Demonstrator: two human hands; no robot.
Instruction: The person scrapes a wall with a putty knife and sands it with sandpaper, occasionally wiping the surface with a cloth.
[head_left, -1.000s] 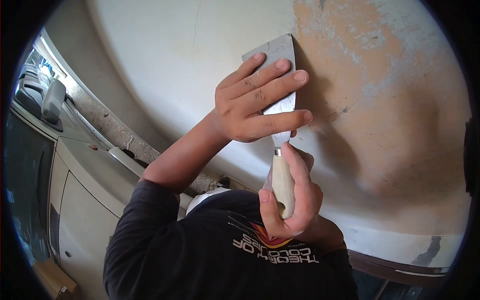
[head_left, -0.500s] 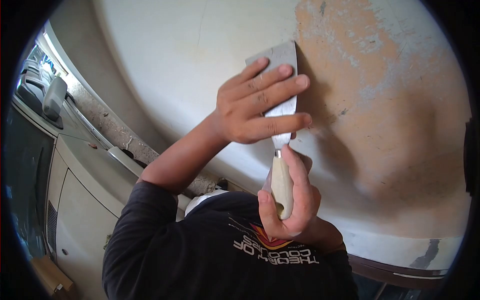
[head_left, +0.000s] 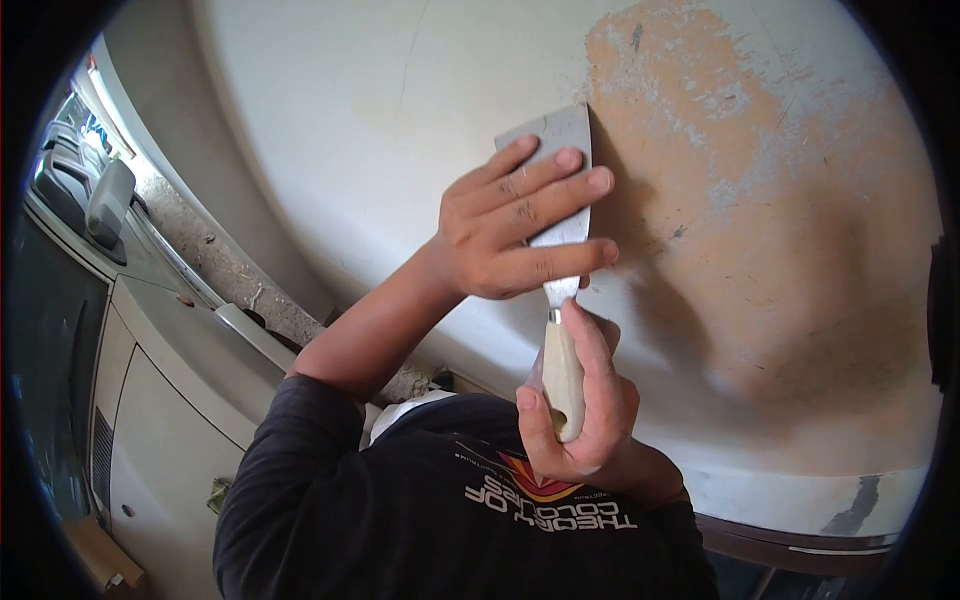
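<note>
A wide putty knife (head_left: 566,228) with a pale handle and metal blade points up along the wall (head_left: 330,130). My right hand (head_left: 592,400) is wrapped around its handle, with the index finger stretched along it toward the blade. My left hand (head_left: 515,220) lies over the blade, fingers spread and straight. A bit of what looks like its thumb shows past the blade's edge. The blade's top edge is at the white surface, just left of a bare tan patch (head_left: 740,260) with grey flecks and flaking edges. The underside of the blade is hidden.
To the left stands a beige vehicle-like panel (head_left: 180,450) with dark glass (head_left: 60,370) and a grey mirror-shaped part (head_left: 110,200). A rough ledge with debris (head_left: 210,250) runs along the wall's base. A cardboard piece (head_left: 105,555) lies at lower left; a dark brown edge (head_left: 800,545) is at lower right.
The whole view has shifted slightly, so the wall patch, both hands and the putty knife appear a little lower. Both hands keep the same placement on the putty knife.
</note>
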